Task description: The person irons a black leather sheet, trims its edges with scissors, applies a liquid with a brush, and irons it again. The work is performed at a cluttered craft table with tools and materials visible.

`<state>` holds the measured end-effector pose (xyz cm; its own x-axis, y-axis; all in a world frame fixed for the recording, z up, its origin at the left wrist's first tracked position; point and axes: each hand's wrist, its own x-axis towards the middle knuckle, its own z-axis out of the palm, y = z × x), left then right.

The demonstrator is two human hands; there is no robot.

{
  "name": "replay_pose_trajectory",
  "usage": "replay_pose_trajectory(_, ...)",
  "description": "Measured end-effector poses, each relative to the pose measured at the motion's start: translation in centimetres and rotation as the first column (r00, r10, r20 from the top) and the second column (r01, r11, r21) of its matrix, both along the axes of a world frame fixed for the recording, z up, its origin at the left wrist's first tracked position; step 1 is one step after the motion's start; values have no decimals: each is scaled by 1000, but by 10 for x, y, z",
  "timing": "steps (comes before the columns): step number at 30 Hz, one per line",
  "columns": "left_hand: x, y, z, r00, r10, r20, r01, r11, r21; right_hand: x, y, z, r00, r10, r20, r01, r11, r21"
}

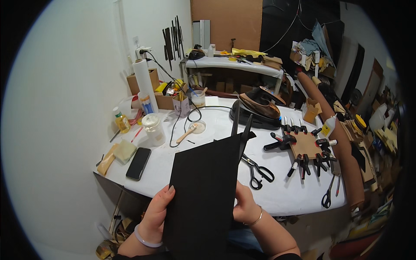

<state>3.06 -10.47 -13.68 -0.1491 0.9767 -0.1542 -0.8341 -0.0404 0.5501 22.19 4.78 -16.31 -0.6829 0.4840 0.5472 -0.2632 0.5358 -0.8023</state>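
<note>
Upright in front of me is a large black sheet (201, 195), a stiff flat rectangle. My left hand (158, 208) pinches its left edge, thumb on the near face. At the right edge is my right hand (246, 203), its fingers mostly behind the sheet. Above that hand, long dark scissors blades (245, 138) stand apart and point upward, at the sheet's upper right edge; their handles are hidden. A narrow black piece sticks out beside the blades. Another pair of black-handled scissors (258, 171) lies on the table, partly covered by the sheet.
On the white table (203, 162) are a phone (138, 163), a white jar (153, 129), a brush (186, 134) in a shallow dish, and an iron (260, 104) on its base. Several clamps ring a brown board (307, 145) at right. A brown roll (336, 130) runs along the right edge.
</note>
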Motion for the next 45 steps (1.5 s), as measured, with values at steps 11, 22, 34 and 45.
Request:
replay_pose_trajectory(11, 1, -2, 4, 994, 33, -101, -29, 999, 42, -2, 1, -21, 1000, 19, -11, -18, 996, 84)
replay_pose_trajectory(22, 2, -5, 7, 986, 84, -145, -79, 996, 34, -8, -5, -19, 999, -49, -12, 51, 987, 154)
replay_pose_trajectory(34, 1, -5, 9, 984, 90, -151, -84, 995, 50, -9, -5, -21, 996, -86, -20, 88, 974, 208)
replay_pose_trajectory(45, -1, -6, 10, 989, 71, -130, -65, 996, 54, -10, -5, -19, 993, -120, -17, 121, 968, 218)
